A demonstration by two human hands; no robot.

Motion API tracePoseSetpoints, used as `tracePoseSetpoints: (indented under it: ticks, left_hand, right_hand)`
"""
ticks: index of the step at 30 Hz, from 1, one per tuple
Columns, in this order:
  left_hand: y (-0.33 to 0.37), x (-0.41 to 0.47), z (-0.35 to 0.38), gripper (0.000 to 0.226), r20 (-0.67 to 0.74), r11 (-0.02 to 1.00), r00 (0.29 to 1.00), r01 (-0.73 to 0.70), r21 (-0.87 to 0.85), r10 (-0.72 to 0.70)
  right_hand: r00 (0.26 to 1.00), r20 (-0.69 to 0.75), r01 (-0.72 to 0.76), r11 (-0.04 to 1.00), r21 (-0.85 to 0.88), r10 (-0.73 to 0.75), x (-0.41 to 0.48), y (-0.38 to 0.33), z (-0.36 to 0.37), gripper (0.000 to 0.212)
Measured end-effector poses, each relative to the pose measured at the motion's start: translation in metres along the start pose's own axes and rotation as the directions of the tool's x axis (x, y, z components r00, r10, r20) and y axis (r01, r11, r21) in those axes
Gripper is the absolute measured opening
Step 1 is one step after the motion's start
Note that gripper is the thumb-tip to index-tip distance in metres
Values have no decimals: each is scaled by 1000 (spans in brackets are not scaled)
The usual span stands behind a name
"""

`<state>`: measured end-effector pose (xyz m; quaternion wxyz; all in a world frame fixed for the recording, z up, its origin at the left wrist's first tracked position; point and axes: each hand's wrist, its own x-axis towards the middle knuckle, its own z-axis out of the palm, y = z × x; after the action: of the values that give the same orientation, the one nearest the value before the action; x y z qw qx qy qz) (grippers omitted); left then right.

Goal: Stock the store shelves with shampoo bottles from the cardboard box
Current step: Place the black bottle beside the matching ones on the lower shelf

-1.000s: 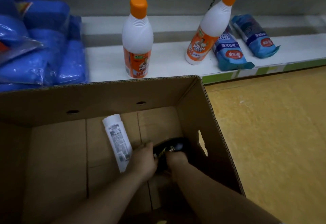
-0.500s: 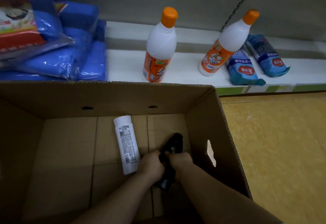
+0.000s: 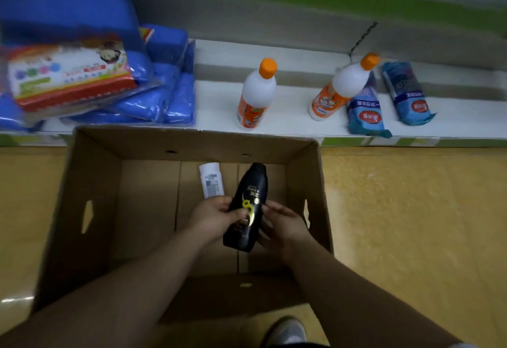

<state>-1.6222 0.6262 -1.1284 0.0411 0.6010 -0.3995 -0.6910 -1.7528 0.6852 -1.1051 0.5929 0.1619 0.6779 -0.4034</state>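
My left hand (image 3: 216,214) grips black plastic shampoo bottle (image 3: 251,202), right hand (image 3: 284,223) slack beside it; should lift clear over brown cardboard box (image 3: 208,146) wall ahead.

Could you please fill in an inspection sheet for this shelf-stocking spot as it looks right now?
Surface: white shelf, partly stocked, with yellow floor in front of it.
Job's things: open box on the floor; black bottle held over it; white bottle lying on the box bottom.
Clutter: two orange-capped bottles standing on the shelf; two blue packets beside the right one; blue packs stacked at the left.
Hands: left hand grips the black bottle; right hand touches its other side.
Cables: nothing seen.
Surroundings: a shoe at the bottom edge.
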Motion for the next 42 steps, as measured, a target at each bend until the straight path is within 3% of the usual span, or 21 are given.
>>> tracePoseSetpoints:
  ticks: [3,10,21,24,31,42]
  left_hand:
    - [36,-54,-16,21,29,991,1000,5,-137,-1]
    - [117,-181,-41,18,91,965,996,15,-262,9]
    - [234,-349,-107,32,89,940,975,-168,-296,203]
    - [271,-395,-130,19,73,909,957,-242,-339,282]
    - [354,-485,-177,17,26,825,880,-435,-362,475]
    - [465,-625,-244,17,-70,620,659,-735,-274,749]
  right_hand:
    - [998,62,24,1000,-11,-24,-55,-14,4,21]
    - [978,164,152,978,-143,-128,-192,-60,19,22]
    - [898,378,352,885,-306,-226,-398,-135,66,15]
    - [862,414,433,848,-304,-292,-460,-156,91,19]
    - [730,520,623,745,-239,-444,-584,-201,139,15]
    - [426,636,855,515,-52,-643,-752,-247,201,27]
